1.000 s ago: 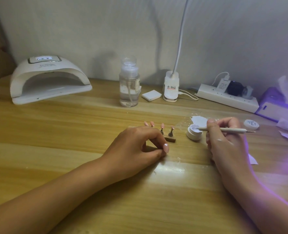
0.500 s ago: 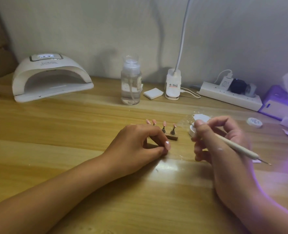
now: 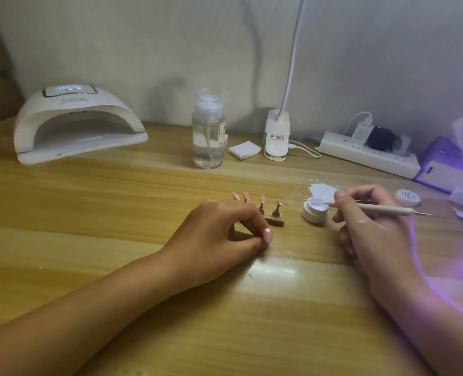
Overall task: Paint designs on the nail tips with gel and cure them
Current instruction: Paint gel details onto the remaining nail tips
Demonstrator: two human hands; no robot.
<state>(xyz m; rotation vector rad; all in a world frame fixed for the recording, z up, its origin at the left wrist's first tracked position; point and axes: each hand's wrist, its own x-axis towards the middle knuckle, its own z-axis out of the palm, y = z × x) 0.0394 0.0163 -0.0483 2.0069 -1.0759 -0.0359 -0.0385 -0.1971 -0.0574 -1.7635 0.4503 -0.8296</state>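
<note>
Several pink nail tips (image 3: 262, 200) stand on small pegs on a dark holder strip (image 3: 276, 222) at the table's middle. My left hand (image 3: 219, 234) curls its fingers round the strip's left part and hides it. Right of the strip sits an open white gel pot (image 3: 313, 211). My right hand (image 3: 371, 229) grips a thin white dotting pen (image 3: 379, 208) lying nearly level, its left tip inside the pot. A white arched curing lamp (image 3: 75, 123) stands at the back left, its mouth facing me.
On the wooden table (image 3: 116, 202) stand a clear pump bottle (image 3: 208, 131), a white pad (image 3: 244, 150), a clip lamp base (image 3: 277, 135), a power strip (image 3: 368, 156), the pot's lid (image 3: 408, 197), a purple tissue box (image 3: 450, 164) and torn paper scraps (image 3: 322, 190). Violet light falls from the right.
Half a second ago my right hand held the pen tilted with its tip near the nail tips; the pen is now level again with its tip in the gel pot. The left hand stayed put.
</note>
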